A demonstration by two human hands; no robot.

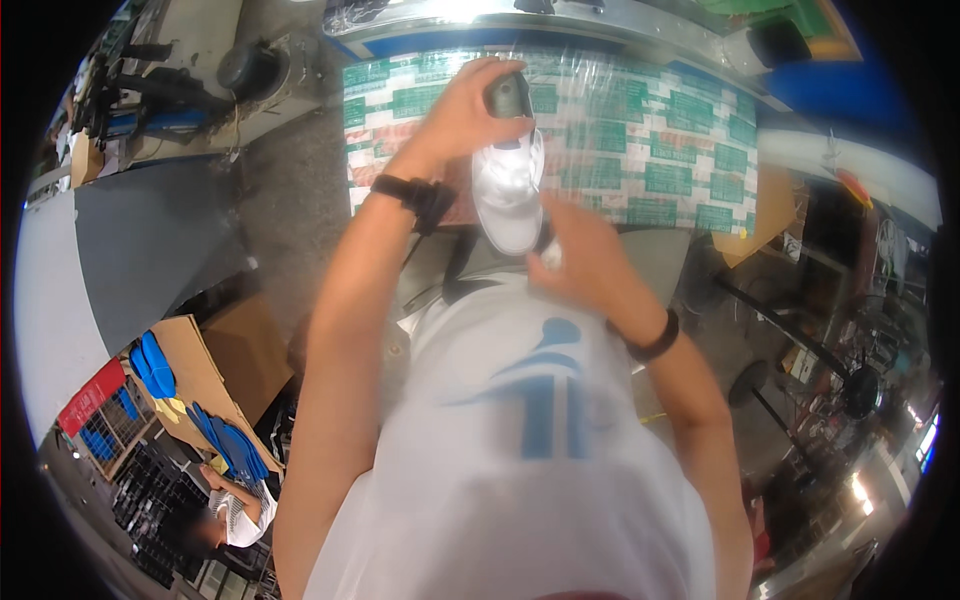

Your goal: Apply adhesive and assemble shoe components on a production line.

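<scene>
A white shoe [508, 195] is held over the near edge of the table, its rounded toe toward me. From its opening stands a grey-green block [508, 95] with a small hole, which looks like the top of a shoe last. My left hand [465, 115] is closed round this block and the heel end, thumb on the near side. Beside the toe, on its right, my right hand [585, 255] is curled with the thumb toward the shoe. A small bit of white [551, 254] shows at its fingers; what it is I cannot make out.
The table [660, 150] has a green-and-white printed cover under clear film. Beyond it runs a pale machine edge [600, 18]. At the lower left, blue sole-shaped pieces [225, 440] lie on cardboard near another person [240, 510]. A black bar [780, 320] stands at right.
</scene>
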